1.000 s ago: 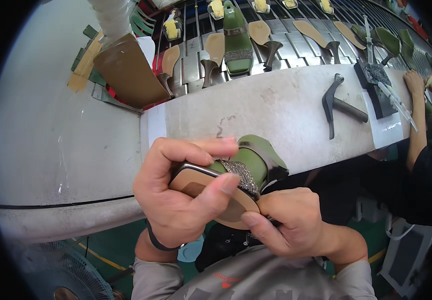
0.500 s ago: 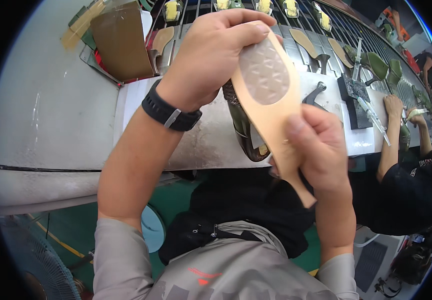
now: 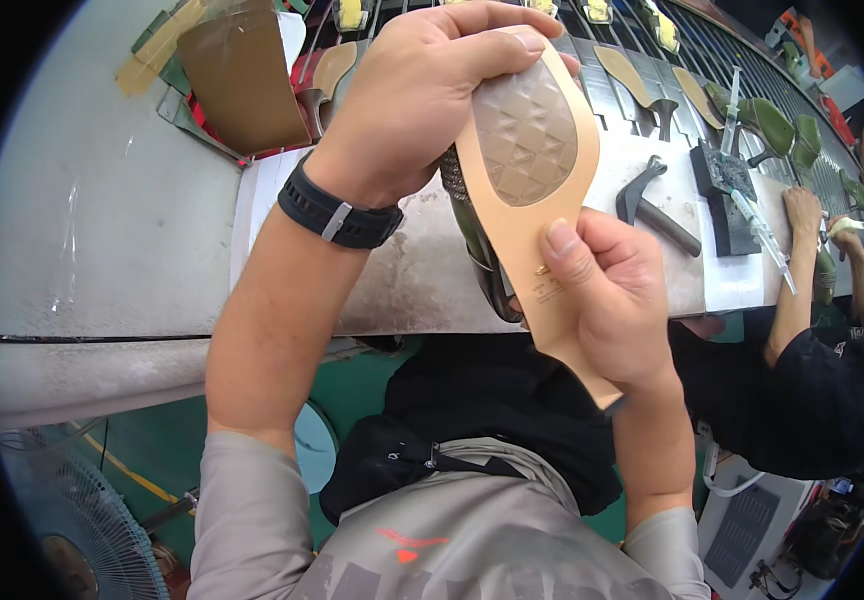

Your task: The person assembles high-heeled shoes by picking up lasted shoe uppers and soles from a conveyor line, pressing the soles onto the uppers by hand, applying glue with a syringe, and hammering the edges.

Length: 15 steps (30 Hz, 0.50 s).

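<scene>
Before me a green shoe (image 3: 470, 225) is held up with its beige sole (image 3: 532, 235) facing me. A clear, faceted patch (image 3: 524, 135) covers the front of the sole. My left hand (image 3: 432, 95) is closed round the toe end, thumb on the sole's edge. Lower down, my right hand (image 3: 617, 300) grips the narrow waist, its thumb pressed flat on the beige surface. The sole tapers to a dark-edged end below that hand. Most of the shoe's upper is hidden behind the sole; a glittery strap shows beside my left wrist.
A hammer (image 3: 657, 205) lies on the worktable (image 3: 392, 290), near a black block (image 3: 727, 200) and syringes (image 3: 764, 235). Several shoes and soles (image 3: 624, 78) rest along the roller conveyor behind. A cardboard box (image 3: 242, 80) stands left. A co-worker's hands (image 3: 804, 212) work at right.
The sole has turned to face me more squarely, and its narrow end has shifted slightly left. My right thumb has moved left along the sole. More of the hammer shows.
</scene>
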Tool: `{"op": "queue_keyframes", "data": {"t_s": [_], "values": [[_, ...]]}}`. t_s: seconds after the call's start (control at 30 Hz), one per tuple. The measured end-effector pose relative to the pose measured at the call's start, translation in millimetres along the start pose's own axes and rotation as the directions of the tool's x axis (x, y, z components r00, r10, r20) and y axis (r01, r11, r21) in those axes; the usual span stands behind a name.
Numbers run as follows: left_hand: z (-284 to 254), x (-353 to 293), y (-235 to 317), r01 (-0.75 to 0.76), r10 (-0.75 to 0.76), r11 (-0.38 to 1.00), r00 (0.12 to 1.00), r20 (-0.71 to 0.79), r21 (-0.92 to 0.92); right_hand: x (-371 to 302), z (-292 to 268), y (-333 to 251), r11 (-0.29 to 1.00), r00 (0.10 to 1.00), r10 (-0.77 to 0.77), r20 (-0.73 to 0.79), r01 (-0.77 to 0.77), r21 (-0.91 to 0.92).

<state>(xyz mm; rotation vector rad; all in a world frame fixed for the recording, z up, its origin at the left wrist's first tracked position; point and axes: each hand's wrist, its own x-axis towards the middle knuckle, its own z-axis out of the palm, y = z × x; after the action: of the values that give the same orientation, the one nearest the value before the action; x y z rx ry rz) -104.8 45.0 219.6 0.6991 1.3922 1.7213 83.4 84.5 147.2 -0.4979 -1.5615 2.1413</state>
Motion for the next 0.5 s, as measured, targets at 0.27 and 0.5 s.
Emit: {"op": "queue_keyframes", "data": {"t_s": [0.27,0.5], "values": [[-51,5,-18,-0.241,0.256,0.966,0.841,0.477,-0.094,6,-7,-7,0.767,0.879,-0.474,-0.052,0.383,-0.515],[-3,1,-56,-0.103,0.23,0.951,0.864,0.448,-0.291,23,-45,-82,0.894,0.988,-0.132,0.083,0.154,-0.421]]}}
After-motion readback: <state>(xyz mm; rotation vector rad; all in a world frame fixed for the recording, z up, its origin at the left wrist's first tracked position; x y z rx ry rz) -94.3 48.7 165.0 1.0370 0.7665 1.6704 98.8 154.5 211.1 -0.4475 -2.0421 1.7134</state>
